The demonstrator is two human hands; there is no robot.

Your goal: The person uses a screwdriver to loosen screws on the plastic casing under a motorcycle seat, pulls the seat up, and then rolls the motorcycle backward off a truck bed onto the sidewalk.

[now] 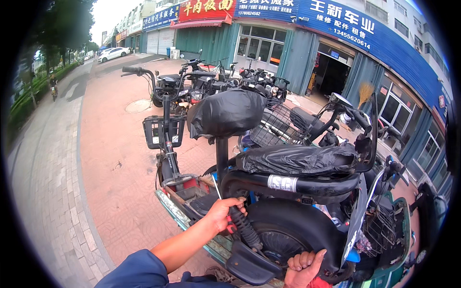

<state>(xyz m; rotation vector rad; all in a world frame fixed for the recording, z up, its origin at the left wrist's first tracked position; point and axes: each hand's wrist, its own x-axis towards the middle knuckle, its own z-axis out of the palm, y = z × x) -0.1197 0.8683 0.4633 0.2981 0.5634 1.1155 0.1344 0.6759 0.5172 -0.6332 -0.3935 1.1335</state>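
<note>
My left hand [224,213] is closed around what looks like a screwdriver [231,225], its red and black grip below the fingers and its thin bright shaft pointing up. That hand is at the upper end of a black coil-spring shock absorber [247,233] on an electric bike. Beside the shock is the bike's fat black rear tyre [293,221]. My right hand [303,269] is curled shut by the tyre's lower edge, thumb up; what it grips is hidden. Something red [319,283] shows just below it. Black plastic covers the long seat [297,158] and the raised saddle [228,113].
The bike is on a green-edged cargo bed [175,211]. More electric bikes [259,77] are parked behind, some with wire baskets [276,125]. A broom [365,93] is near an open shop doorway [331,72]. Red paving [115,168] lies to the left, with a rider [53,87] farther off.
</note>
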